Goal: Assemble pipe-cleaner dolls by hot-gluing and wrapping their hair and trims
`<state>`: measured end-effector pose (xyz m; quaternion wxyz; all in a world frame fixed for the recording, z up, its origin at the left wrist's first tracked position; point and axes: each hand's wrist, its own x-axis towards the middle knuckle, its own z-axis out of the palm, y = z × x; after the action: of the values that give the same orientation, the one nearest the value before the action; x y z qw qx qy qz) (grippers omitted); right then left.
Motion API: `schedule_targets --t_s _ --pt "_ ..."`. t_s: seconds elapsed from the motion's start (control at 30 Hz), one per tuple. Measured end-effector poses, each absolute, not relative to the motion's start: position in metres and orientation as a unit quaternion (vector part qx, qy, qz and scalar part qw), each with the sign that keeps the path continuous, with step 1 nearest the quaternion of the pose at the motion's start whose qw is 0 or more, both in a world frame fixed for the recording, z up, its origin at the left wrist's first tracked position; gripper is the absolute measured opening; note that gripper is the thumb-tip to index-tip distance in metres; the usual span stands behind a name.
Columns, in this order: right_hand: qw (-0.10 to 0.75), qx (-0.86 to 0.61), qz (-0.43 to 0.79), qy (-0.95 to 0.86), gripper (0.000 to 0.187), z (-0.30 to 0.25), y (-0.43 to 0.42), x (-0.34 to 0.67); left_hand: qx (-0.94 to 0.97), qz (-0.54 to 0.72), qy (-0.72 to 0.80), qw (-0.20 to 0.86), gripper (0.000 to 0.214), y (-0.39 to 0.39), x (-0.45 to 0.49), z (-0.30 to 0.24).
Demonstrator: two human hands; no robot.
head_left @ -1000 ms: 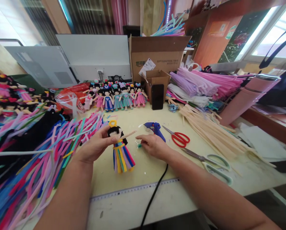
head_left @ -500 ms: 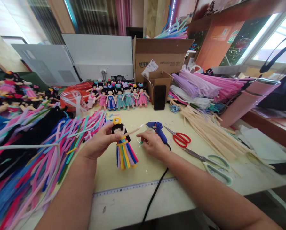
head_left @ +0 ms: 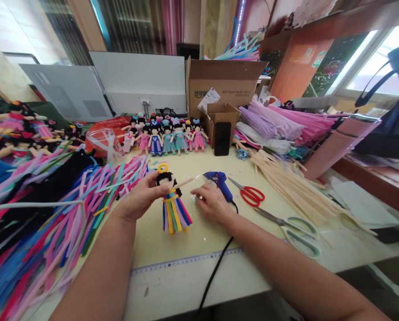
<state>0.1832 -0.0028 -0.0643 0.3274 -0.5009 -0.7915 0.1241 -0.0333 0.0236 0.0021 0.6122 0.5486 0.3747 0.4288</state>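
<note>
My left hand grips a pipe-cleaner doll by its upper body, thumb in front. The doll stands upright, with black hair, a yellow loop on its head and a striped skirt in blue, yellow, green, purple and pink. One beige arm points right, towards the nozzle of a blue glue gun lying on the table. Beside the glue gun, my right hand is low over the table with its fingers curled together. A tiny shiny bit shows at those fingertips, too small to name.
Red-handled scissors and green-handled scissors lie right of the glue gun. Beige pipe cleaners spread beyond them; coloured pipe cleaners heap on the left. Finished dolls, a phone and boxes stand behind. A black cord crosses the front.
The view has shifted slightly. My right fingers have curled in a little, hiding more of the small bit beneath them. My left hand keeps the doll in the same place.
</note>
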Motion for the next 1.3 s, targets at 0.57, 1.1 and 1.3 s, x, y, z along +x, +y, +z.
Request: schedule_targets --t_s 0.57,1.1,1.3 --pt "0.325 -0.519 0.172 -0.772 0.043 -0.061 -0.004 0.178 0.543 0.443 0.369 0.610 0.041 0.021 -0.034 0.005" --pt "0.411 -0.529 0.462 -0.580 0.025 -0.040 -0.015 0.175 0.544 0.436 0.355 0.623 0.042 0.022 -0.037 0.004" --pt "0.544 -0.488 0.369 -0.574 0.022 -0.002 -0.023 0.216 0.538 0.428 0.362 0.630 0.040 0.021 -0.035 0.005"
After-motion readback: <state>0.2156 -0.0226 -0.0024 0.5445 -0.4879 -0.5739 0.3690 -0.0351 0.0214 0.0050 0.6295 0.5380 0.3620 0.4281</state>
